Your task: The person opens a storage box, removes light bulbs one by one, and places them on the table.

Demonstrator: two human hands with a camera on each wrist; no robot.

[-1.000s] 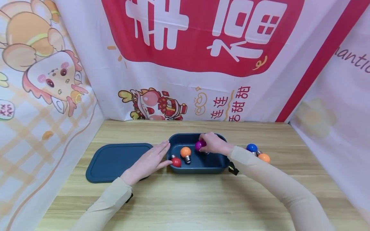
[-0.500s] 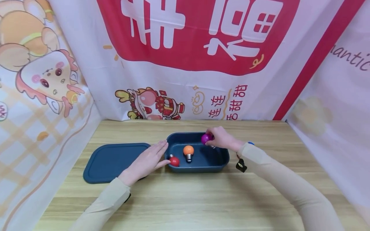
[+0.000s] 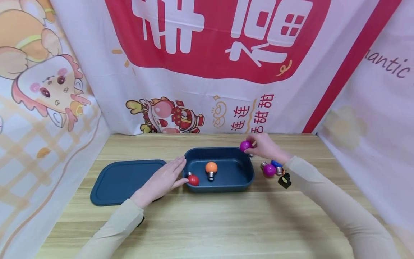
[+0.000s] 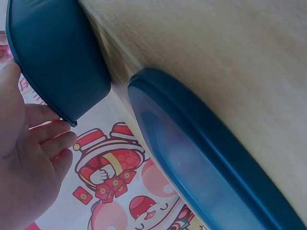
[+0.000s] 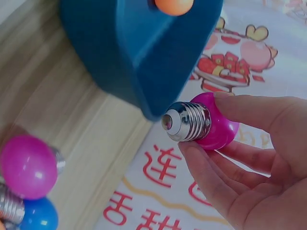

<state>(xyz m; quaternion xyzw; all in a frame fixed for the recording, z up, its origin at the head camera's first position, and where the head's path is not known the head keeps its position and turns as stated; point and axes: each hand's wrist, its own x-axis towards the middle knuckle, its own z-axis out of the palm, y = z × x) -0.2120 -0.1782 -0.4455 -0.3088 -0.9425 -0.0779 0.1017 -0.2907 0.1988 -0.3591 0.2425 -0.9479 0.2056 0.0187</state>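
Note:
My right hand (image 3: 266,146) pinches a purple light bulb (image 3: 245,146) by its round globe, at the far right corner of a dark blue box (image 3: 220,188). In the right wrist view the bulb's metal screw base (image 5: 189,122) points toward the box corner. Inside the box lie an orange bulb (image 3: 211,167) and a red bulb (image 3: 193,180), the red one at the near left corner. My left hand (image 3: 163,180) touches the box's left end, its fingers fairly straight; the left wrist view shows its fingertips (image 4: 64,139) at the rim.
A dark blue lid (image 3: 126,183) lies flat left of the box, partly under my left forearm and hand. Right of the box, another purple bulb (image 3: 269,171) and a blue bulb (image 3: 276,164) lie close together on the wooden table (image 3: 207,223). A printed cloth (image 3: 194,82) hangs behind.
My right hand has lifted the purple bulb from inside the box, up and rightward to its far right corner. Bulbs on the table show more now. My left hand stays at the box's left end.

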